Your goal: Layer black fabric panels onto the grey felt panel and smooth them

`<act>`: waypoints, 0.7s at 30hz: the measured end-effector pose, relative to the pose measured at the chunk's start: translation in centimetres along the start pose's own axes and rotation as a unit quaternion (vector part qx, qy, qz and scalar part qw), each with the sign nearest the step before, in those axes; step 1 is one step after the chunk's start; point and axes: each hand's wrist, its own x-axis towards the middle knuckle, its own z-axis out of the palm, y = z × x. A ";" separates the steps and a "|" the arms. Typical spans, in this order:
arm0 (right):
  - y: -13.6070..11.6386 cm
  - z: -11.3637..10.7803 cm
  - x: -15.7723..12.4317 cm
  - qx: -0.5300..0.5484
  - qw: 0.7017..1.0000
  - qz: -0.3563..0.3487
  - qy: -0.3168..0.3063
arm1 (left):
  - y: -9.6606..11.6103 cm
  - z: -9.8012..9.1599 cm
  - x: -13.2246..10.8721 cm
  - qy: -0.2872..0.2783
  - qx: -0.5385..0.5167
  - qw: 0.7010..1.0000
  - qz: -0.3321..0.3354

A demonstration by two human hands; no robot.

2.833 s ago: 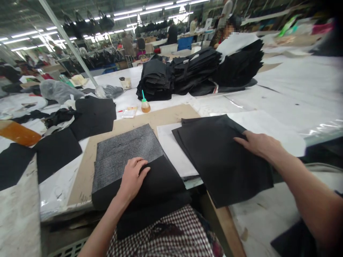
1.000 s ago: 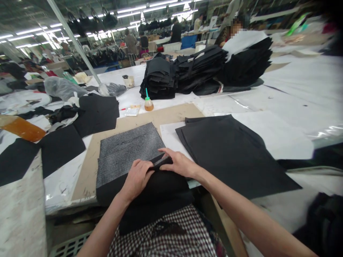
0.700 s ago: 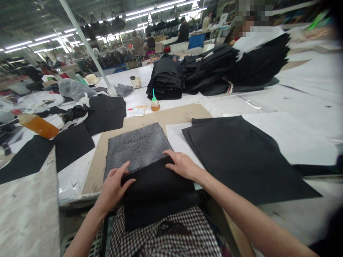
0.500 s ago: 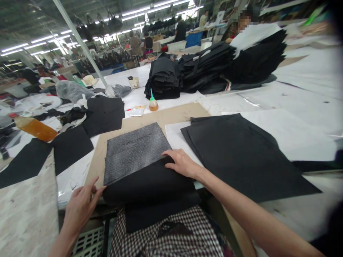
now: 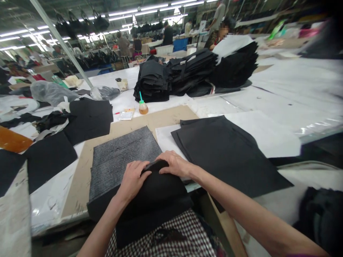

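Note:
A black fabric panel (image 5: 158,189) hangs over the table's front edge toward my lap, its upper part lying against a grey ribbed panel (image 5: 123,153). My left hand (image 5: 135,175) pinches the black panel's upper edge near its middle, thumb on the near side. Close beside it, my right hand (image 5: 173,164) grips the same edge, fingers curled over the far side. Between the two hands the edge is lifted into a small fold. Underneath the grey panel is a tan board (image 5: 77,178).
Black cut panels (image 5: 219,150) lie to the right on white paper. Behind stand thick stacks of black pieces (image 5: 193,71) and a small glue bottle (image 5: 143,107). More black pieces (image 5: 50,157) and an orange bottle (image 5: 14,139) are at left. A person (image 5: 214,39) sits across the table.
My left hand has moved right, from the panel's left corner to its upper edge beside my right hand. The edge is now raised between both hands. The camera view has shifted to the right.

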 end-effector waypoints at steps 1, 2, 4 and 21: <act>0.2 -0.4 0.0 0.004 1.000 -0.004 -0.006 | -0.2 0.2 0.1 0.004 -0.003 1.000 -0.010; 0.4 -0.9 -0.1 0.011 1.000 -0.005 -0.013 | -0.3 0.4 0.0 0.006 -0.006 1.000 -0.019; 0.8 -1.7 0.0 0.028 0.999 0.006 -0.020 | -0.6 0.4 0.0 0.010 -0.010 0.999 -0.031; 2.9 -1.3 1.2 -0.056 0.993 -0.097 0.021 | -1.1 1.7 0.1 0.048 0.094 0.993 0.053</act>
